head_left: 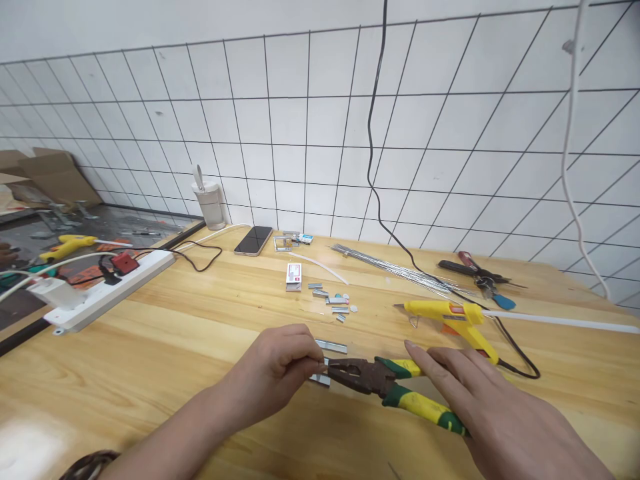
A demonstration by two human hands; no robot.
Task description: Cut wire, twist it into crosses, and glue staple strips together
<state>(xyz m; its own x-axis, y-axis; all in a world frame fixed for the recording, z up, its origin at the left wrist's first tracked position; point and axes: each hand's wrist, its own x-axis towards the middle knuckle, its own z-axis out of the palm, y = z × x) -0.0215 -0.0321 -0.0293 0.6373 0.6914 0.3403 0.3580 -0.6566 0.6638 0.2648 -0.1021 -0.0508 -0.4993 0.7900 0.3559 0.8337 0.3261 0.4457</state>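
Observation:
My right hand holds combination pliers by their yellow-and-green handles, which are spread apart. The rusty jaws point left and stand slightly parted. At their tips, my left hand is closed in a pinch. What its fingers hold is too small and hidden to name. Behind and below the pliers' nose lie strips of staples, partly covered by the hand and the jaws. Farther back are several shorter staple strips and a small white-and-red staple box.
A yellow glue gun with a white stick lies right. Behind are thin metal wires, a phone, a cup and dark-handled tools. Left is a power strip with plugs. A black cable hangs down the tiled wall.

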